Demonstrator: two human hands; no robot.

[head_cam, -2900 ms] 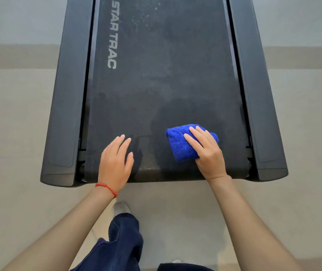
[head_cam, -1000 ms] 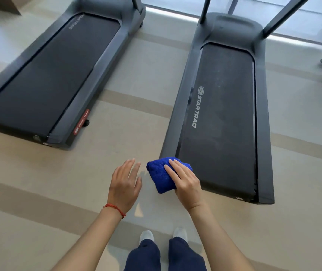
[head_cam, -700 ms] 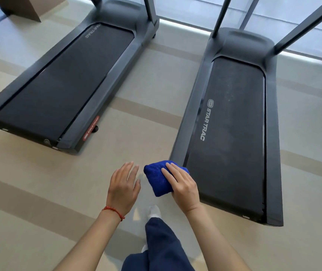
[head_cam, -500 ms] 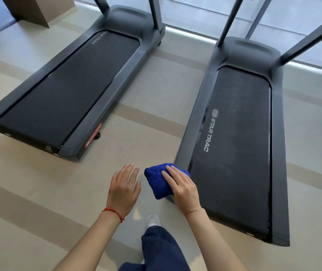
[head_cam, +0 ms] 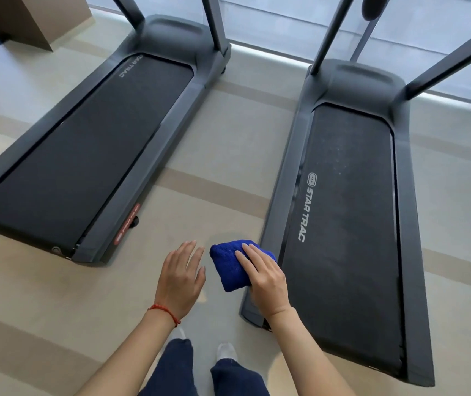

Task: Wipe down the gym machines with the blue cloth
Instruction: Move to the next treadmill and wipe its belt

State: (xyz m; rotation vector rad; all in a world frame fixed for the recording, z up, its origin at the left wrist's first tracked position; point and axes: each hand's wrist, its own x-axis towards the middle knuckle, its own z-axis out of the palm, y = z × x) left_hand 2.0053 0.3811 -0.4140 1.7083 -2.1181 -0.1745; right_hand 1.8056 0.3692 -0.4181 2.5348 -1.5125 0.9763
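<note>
1. Standing on the beige floor [head_cam: 228,144] between two treadmills, a person looks down at both bare hands held out in front.
2. Right hand [head_cam: 265,278] grasps the folded blue cloth [head_cam: 230,267] — fingers laid flat over its top, thumb hidden underneath.
3. Cloth is held in the air just left of the right treadmill [head_cam: 351,224], near that machine's rear left corner; cannot tell if it touches the side rail.
4. Left hand [head_cam: 181,277] is released, palm down, fingers spread loosely, holding nothing — just beside the cloth, not touching it.
5. Red string bracelet [head_cam: 164,310] sits on the left wrist.
6. Right treadmill: dark belt with white "STAR TRAC" lettering along its left edge, pale dusty specks on the belt surface, grey side rails, uprights rising at the far end.
7. Left treadmill [head_cam: 85,155] lies angled, well apart from the hands; same lettering near its far end, a red label on its right rail.
8. Dark blue trouser legs [head_cam: 177,367] and pale shoe tips show at the bottom.
9. Brown block [head_cam: 37,18] stands at top left.
</note>
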